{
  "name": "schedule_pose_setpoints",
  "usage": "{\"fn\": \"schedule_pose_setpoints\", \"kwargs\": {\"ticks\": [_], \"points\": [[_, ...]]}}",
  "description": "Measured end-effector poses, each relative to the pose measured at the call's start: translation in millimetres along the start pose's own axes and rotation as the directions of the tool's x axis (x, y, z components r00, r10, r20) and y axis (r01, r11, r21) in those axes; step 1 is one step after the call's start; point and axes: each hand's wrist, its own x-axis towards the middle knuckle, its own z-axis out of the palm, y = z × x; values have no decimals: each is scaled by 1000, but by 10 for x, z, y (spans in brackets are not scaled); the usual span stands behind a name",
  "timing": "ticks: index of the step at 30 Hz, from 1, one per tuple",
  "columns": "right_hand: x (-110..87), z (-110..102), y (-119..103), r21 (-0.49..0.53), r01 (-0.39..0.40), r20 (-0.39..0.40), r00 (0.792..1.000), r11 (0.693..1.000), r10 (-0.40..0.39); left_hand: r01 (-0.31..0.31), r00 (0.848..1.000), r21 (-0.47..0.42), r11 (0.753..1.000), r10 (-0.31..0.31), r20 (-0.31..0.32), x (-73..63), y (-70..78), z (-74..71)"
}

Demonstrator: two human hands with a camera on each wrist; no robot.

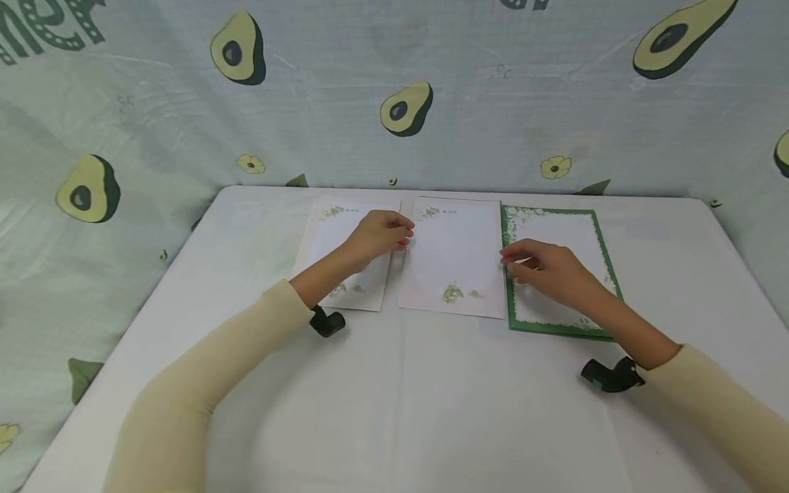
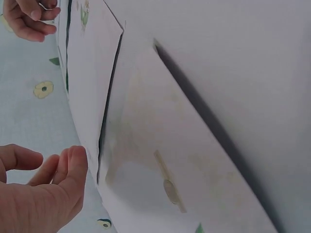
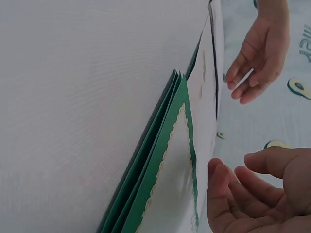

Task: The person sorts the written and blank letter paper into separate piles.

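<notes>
Three stacks of decorated letter paper lie side by side on the white table. The left sheet (image 1: 320, 239) and middle sheet (image 1: 456, 253) are white with small leafy prints; the right sheet (image 1: 555, 315) has a green border. My left hand (image 1: 379, 239) reaches over the left sheet, fingertips right at the middle sheet's left edge. My right hand (image 1: 548, 270) hovers over the green-bordered sheet, fingertips by the middle sheet's right edge. In both wrist views, the thumb stands apart from loosely bent fingers, nothing between them. Several green layers (image 3: 146, 170) show along the right stack's edge.
Behind the table (image 1: 394, 411) hangs a pale cloth (image 1: 493, 137) printed with avocados and flowers. A black wrist camera (image 1: 327, 322) sits under the left wrist, another black camera (image 1: 610, 375) under the right.
</notes>
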Motion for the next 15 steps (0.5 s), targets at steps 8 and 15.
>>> {"fn": "schedule_pose_setpoints", "kwargs": {"ticks": [8, 15], "points": [[61, 60, -49, 32, -80, 63, 995, 996, 78, 29, 999, -8, 1000, -29, 27, -85, -31, -29], [99, 68, -74, -21, -128, 71, 989, 992, 129, 60, 996, -12, 998, -59, 66, -71, -122, -21]]}}
